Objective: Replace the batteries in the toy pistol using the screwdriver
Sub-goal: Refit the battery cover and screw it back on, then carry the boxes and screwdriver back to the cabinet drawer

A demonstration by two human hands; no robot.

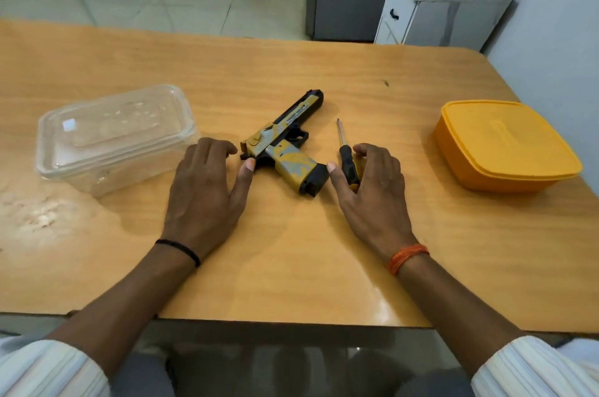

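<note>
The toy pistol (285, 143), yellow and grey with black parts, lies flat mid-table with its barrel pointing away and to the right. My left hand (204, 189) rests on the table just left of it, fingers relaxed, and the thumb tip touches the rear of the pistol. The screwdriver (345, 153) lies to the right of the pistol, with its metal shaft pointing away from me. My right hand (372, 192) arches over the screwdriver's black-and-yellow handle with fingers curled round it and the thumb beside the pistol's grip base. No batteries are in sight.
A clear plastic lidded box (113, 137) stands at the left of the wooden table (291, 267). A yellow lidded box (505, 147) sits at the right. A white cabinet (444, 4) and a grey appliance stand beyond the far edge.
</note>
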